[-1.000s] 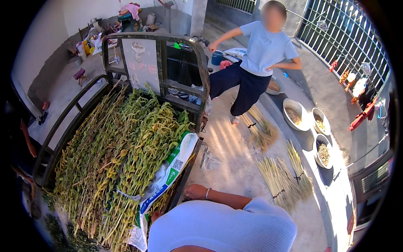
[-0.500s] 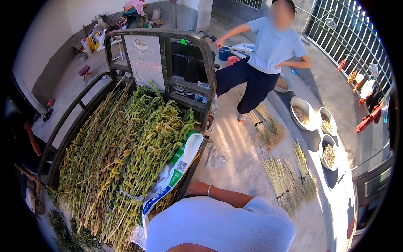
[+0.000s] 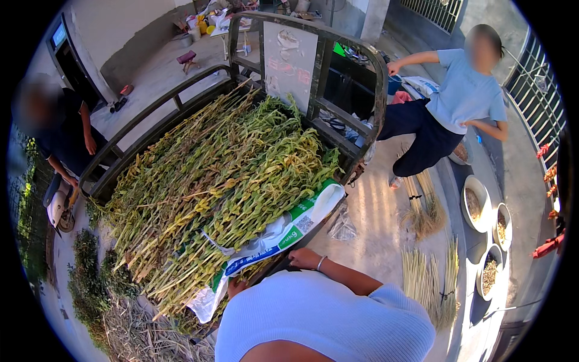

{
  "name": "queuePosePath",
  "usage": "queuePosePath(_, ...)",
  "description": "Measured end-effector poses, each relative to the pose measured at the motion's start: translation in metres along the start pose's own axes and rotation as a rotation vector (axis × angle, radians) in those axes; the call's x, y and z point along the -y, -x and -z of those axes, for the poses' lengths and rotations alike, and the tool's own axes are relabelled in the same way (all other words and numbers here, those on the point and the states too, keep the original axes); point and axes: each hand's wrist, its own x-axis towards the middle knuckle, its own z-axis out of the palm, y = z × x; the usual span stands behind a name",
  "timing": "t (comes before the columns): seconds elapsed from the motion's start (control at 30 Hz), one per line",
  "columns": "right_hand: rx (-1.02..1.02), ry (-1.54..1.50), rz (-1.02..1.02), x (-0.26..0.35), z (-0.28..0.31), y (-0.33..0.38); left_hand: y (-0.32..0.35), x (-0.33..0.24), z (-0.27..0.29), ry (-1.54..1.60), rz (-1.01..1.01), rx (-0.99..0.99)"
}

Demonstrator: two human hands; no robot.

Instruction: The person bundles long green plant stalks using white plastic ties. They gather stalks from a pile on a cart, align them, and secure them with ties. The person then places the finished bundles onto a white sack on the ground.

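Lengthwise lie the leafy stalks (image 3: 223, 187) in the cargo bed (image 3: 117, 151)

The stalks fill the bed in a thick layer, their long axis running from lower left to upper right, along the bed. Bare, pale stem ends point to the lower left, many jutting out there; the greener, leafier ends point toward the upright front frame (image 3: 319, 78). A white, blue and green sack (image 3: 274, 236) lies along the near side, stretched in much the same direction, against the stalks.

The right hand (image 3: 306, 259), a bracelet (image 3: 321, 263) at its wrist, is at the bed's near edge, just beside the sack; I cannot tell whether it grips the edge or only rests there. The left hand (image 3: 236, 287) is by the sack's lower part, partly hidden by the white shirt (image 3: 319, 314); whether it is spread or pinching anything cannot be told. A person in dark clothes (image 3: 60, 136) stands beyond the far rail.
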Motion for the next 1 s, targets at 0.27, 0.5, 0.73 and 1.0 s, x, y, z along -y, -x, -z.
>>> queuePosePath(0.27, 0.026, -0.021, 0.099, 0.010, -0.004, -0.016, 0.041, -0.031, 0.000, 0.360, 0.111, 0.011)
queuePosePath(0.5, -0.006, -0.022, 0.003, 0.009, -0.006, -0.024, 0.034, -0.020, 0.012, 0.212, 0.079, 0.012)
queuePosePath(0.73, 0.034, -0.033, -0.133, 0.010, -0.002, 0.006, 0.021, -0.013, 0.008, -0.091, -0.009, 0.051)
queuePosePath(1.0, -0.042, 0.021, -0.072, -0.016, -0.029, 0.026, 0.019, -0.020, -0.001, -0.328, -0.092, 0.113)
